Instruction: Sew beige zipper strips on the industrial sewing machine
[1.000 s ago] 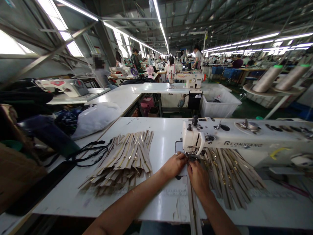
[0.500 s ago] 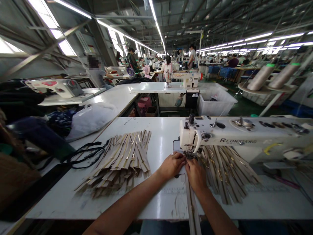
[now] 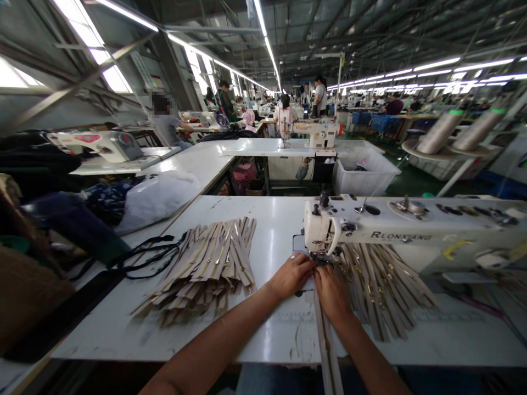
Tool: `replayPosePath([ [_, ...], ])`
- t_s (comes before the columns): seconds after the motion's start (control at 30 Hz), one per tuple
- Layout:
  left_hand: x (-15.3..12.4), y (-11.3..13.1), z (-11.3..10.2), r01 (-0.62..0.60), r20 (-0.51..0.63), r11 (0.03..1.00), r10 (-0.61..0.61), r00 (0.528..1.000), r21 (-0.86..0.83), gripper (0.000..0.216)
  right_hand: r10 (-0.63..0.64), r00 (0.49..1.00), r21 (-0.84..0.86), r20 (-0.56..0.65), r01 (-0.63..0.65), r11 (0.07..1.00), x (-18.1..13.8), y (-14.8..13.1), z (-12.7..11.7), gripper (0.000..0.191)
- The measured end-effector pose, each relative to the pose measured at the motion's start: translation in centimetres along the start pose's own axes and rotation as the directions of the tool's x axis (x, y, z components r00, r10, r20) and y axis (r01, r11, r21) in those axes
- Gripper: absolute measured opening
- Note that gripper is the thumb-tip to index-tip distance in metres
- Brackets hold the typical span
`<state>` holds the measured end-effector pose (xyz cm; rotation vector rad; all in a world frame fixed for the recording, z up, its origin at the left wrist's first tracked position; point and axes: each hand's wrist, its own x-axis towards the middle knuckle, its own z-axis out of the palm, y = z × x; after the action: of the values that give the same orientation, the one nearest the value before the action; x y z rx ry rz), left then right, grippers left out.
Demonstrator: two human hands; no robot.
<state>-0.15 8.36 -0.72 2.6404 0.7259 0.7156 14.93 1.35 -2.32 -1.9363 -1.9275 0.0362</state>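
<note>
A beige zipper with a gold-coloured chain (image 3: pixel 328 345) runs from under my hands down over the table's front edge. Its upper end lies at the needle area of the white sewing machine (image 3: pixel 405 227). My left hand (image 3: pixel 295 272) is closed, its fingertips pinching at the zipper's top end just before the presser foot. Beside it my right hand (image 3: pixel 330 289) is closed on the same zipper from the right, the two hands nearly touching. What exactly lies between the fingertips is hidden. A heap of beige zippers (image 3: pixel 206 269) lies to the left, and another bunch of zippers (image 3: pixel 379 291) spreads out right of my right hand.
Black straps (image 3: pixel 148 258) and a white plastic bag (image 3: pixel 158 200) lie at the left. Thread cones (image 3: pixel 440 131) stand at the right. Beyond the table are a white bin (image 3: pixel 365 174) and another sewing machine (image 3: pixel 317 133). Several people work farther back.
The whole view has shifted slightly. My hands stay at the needle area with the zipper, almost unmoved.
</note>
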Motion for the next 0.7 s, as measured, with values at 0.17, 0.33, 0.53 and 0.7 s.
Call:
replayPosePath([
  [0.17,0.0,0.0,-0.1,-0.048,0.015,0.998,0.048,0.999,-0.048,0.028,0.071,0.997,0.167,-0.021,-0.066,0.984,-2.8,0.4,-0.6,0.03],
  [0.33,-0.1,0.1,-0.2,-0.043,0.017,0.998,0.044,0.999,-0.036,0.028,0.066,0.996,0.252,-0.062,-0.048,0.966,-5.1,0.8,-0.5,0.031],
  [0.53,-0.1,0.1,0.0,-0.043,0.009,0.999,0.043,0.999,-0.022,0.028,-0.011,0.998,0.222,-0.064,0.025,0.975,-5.4,0.9,0.1,0.035],
  [0.7,-0.1,0.2,-0.1,-0.047,0.012,0.999,0.047,0.999,-0.011,0.029,-0.065,0.996,0.162,-0.053,0.073,0.984,-5.2,0.9,0.3,0.036],
])
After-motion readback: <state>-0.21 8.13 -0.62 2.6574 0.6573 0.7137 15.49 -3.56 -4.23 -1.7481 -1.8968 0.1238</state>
